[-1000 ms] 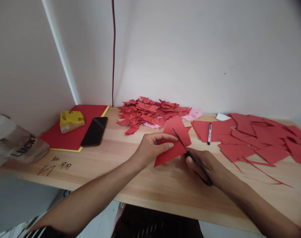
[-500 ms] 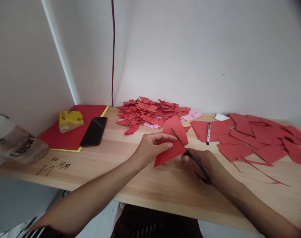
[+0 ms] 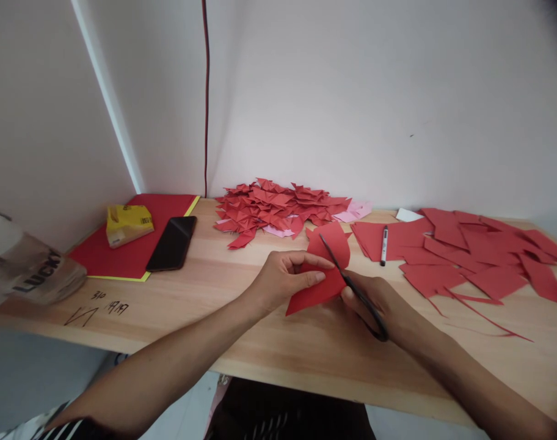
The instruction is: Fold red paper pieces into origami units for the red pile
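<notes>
My left hand (image 3: 285,278) pinches a piece of red paper (image 3: 316,287) just above the wooden table (image 3: 214,318), thumb on top and fingers beneath. My right hand (image 3: 379,305) grips black scissors (image 3: 352,287), whose blade runs up across the paper near its right side. The part of the paper beyond the blade (image 3: 336,241) curls upward. Both hands sit near the middle of the table, close together.
A heap of folded red paper shapes (image 3: 278,208) lies at the back, with pink paper (image 3: 356,211) beside it. Cut red sheets and strips (image 3: 480,256) and a marker pen (image 3: 384,244) cover the right. A phone (image 3: 172,242), yellow packet (image 3: 128,223), red folder (image 3: 136,244) and plastic bag (image 3: 26,269) are left.
The scissors have advanced a little further into the red paper, and the cut part has curled up more. The hands have barely shifted.
</notes>
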`<state>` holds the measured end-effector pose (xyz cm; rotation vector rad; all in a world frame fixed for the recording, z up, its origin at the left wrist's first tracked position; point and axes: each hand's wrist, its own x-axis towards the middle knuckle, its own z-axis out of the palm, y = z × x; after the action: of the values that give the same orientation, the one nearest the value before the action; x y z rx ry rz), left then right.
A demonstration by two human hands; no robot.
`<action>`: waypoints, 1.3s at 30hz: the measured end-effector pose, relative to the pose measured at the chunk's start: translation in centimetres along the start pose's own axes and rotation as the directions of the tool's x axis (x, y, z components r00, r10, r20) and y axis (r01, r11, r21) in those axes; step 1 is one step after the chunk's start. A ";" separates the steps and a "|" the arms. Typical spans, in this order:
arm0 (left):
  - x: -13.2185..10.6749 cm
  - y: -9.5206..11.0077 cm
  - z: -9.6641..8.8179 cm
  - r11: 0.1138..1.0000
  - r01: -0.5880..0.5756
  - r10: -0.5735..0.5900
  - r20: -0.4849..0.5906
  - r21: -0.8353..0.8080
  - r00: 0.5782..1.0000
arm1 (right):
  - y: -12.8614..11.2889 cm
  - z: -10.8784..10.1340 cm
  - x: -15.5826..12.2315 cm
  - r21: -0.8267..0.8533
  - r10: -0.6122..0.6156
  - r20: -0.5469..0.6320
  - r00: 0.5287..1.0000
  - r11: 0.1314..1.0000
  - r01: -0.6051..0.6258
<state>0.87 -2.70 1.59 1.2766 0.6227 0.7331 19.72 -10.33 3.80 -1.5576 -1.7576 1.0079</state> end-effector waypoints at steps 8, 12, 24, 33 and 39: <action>0.0 0.0 0.2 0.999 0.031 -0.031 0.000 -0.032 1.000 | 1.3 0.6 0.0 -0.051 -0.022 -0.022 1.000 0.999 0.021; 0.0 -0.1 0.1 0.999 0.024 -0.024 -0.002 -0.025 1.000 | 1.5 0.9 -0.2 -0.024 -0.010 -0.006 1.000 1.000 0.010; 0.2 -0.2 0.0 1.000 -0.008 0.008 0.007 0.004 1.000 | 1.9 0.7 0.2 -0.071 -0.059 -0.003 0.998 0.996 0.059; 0.0 -0.4 0.3 1.000 -0.017 0.016 0.061 0.009 0.998 | 1.3 0.5 0.0 -0.083 -0.044 -0.009 0.999 0.996 0.043; 0.1 -0.5 0.5 1.000 0.003 -0.005 0.061 0.030 0.998 | 1.9 0.7 0.0 -0.055 -0.028 -0.029 0.999 0.998 0.027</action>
<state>1.35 -3.00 1.23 1.3203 0.5881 0.6810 20.22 -10.40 1.82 -1.5692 -1.7950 0.9266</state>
